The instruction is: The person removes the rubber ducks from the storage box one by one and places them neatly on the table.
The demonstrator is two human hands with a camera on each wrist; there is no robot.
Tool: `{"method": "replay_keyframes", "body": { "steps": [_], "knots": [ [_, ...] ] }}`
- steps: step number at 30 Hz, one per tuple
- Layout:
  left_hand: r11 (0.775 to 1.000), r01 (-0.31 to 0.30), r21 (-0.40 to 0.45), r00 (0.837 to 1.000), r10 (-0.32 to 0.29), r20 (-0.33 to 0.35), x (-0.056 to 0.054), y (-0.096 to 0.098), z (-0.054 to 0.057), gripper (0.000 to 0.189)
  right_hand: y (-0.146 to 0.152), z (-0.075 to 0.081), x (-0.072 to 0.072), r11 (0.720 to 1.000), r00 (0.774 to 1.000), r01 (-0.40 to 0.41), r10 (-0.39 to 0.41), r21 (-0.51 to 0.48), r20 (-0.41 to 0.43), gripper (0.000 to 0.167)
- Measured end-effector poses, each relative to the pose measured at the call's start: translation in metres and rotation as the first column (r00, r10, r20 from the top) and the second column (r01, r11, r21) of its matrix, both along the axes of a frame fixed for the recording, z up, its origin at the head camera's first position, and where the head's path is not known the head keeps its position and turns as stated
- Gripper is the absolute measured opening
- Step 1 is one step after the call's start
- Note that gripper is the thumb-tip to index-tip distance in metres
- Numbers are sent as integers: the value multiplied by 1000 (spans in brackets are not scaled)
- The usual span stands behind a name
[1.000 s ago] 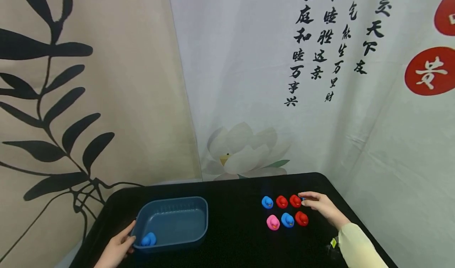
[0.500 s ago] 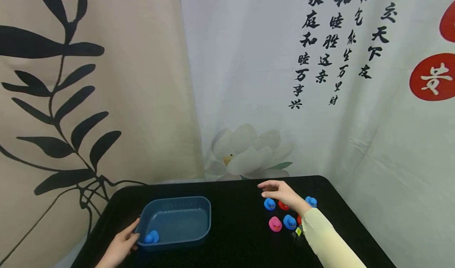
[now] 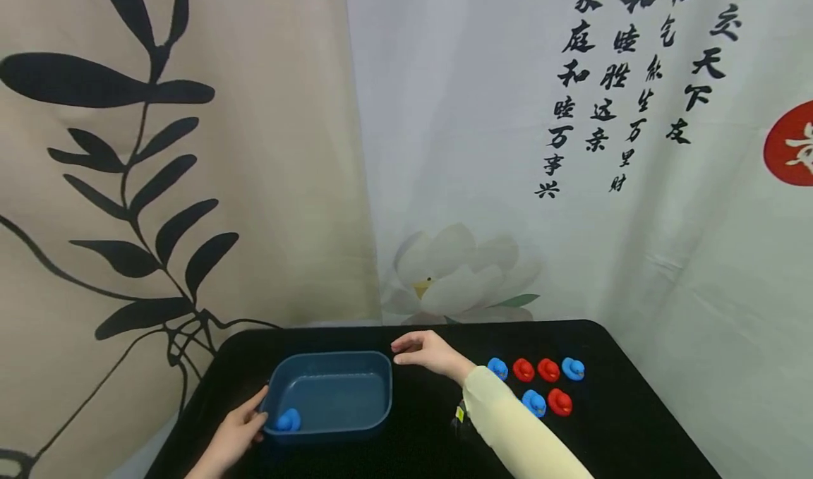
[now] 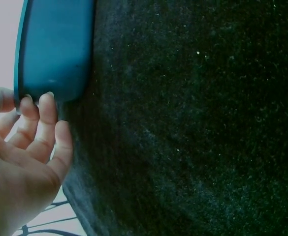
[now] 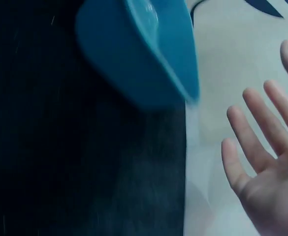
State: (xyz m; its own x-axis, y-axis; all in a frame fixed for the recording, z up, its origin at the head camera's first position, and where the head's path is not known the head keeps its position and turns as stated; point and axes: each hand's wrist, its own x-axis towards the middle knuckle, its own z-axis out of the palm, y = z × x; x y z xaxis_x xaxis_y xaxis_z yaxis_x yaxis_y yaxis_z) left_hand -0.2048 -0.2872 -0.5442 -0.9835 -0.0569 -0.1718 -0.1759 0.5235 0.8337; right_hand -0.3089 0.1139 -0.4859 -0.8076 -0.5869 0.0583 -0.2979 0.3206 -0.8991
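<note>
At the tray's left end, my left hand [image 3: 236,433] holds the blue plastic tray [image 3: 386,394] by its edge; in the left wrist view the hand's fingertips [image 4: 48,96] curl against its end wall. One blue rubber duck [image 3: 288,420] lies in the tray's near left corner. My right hand [image 3: 428,352] hovers beside the tray's far right corner, holding nothing; the right wrist view has its fingers spread. Right of that arm, red ducks [image 3: 548,370] and blue ducks [image 3: 573,369] stand in two rows. The sleeve [image 3: 508,415] covers the near row's left end.
The black table [image 3: 438,451] has a rounded far right corner. Behind it hangs a cloth backdrop [image 3: 470,147] with printed leaves, a lotus and writing. A small dark object with a yellow-green mark [image 3: 460,414] shows at the right sleeve's edge.
My right hand has moved left from the ducks to the tray's right side, its sleeve now hiding the pink duck. My left hand stays at the tray. The head view has turned slightly left.
</note>
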Motion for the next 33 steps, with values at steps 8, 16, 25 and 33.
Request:
{"method": "replay_keyframes", "body": {
  "steps": [8,16,25,33],
  "knots": [
    [1000,-6,9,999,6,-38,2,2,5,57,-77,-9,-1,1000,998,-17,16,22,65,27],
    [1000,-20,17,999,21,-42,4,3,4,57,-130,-26,11,998,990,-59,55,27,126,31],
    [999,-7,44,999,9,-41,4,3,3,56,-171,-32,33,991,959,-112,90,66,268,30],
    [999,-25,28,999,27,-46,5,1,3,56,-196,-42,38,979,946,-157,112,128,305,26]
  ]
}}
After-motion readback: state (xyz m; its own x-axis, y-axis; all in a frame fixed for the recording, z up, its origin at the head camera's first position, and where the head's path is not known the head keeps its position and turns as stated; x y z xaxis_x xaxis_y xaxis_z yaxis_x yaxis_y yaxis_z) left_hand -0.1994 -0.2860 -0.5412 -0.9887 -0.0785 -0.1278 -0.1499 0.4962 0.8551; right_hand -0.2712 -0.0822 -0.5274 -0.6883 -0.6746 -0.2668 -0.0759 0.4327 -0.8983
